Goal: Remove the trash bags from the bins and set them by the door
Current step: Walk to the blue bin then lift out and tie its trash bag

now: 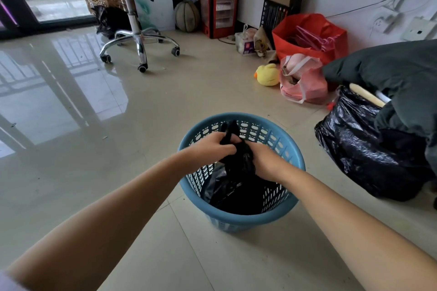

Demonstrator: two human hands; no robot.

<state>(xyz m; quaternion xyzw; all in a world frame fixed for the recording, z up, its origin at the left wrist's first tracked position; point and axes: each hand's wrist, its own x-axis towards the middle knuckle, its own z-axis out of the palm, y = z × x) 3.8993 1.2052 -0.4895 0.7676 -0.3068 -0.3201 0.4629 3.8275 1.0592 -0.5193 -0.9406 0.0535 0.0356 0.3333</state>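
Observation:
A blue perforated plastic bin [238, 221] stands on the tiled floor just ahead of me. Inside it sits a black trash bag [236, 186], its top bunched into a neck above the rim. My left hand [212, 146] grips the bunched top from the left. My right hand [267, 160] grips it from the right, touching the same gathered plastic. A tail of the bag sticks up between my hands. At the back left, another black bag [108, 21] lies on the floor next to the glass door [54, 4].
A large full black bag [369, 156] under dark clothing sits to the right. A pink bag [302, 80], yellow plush duck [267, 74], red bag [309, 35] and red heater [218, 4] line the wall. An office chair [132, 30] stands near the door.

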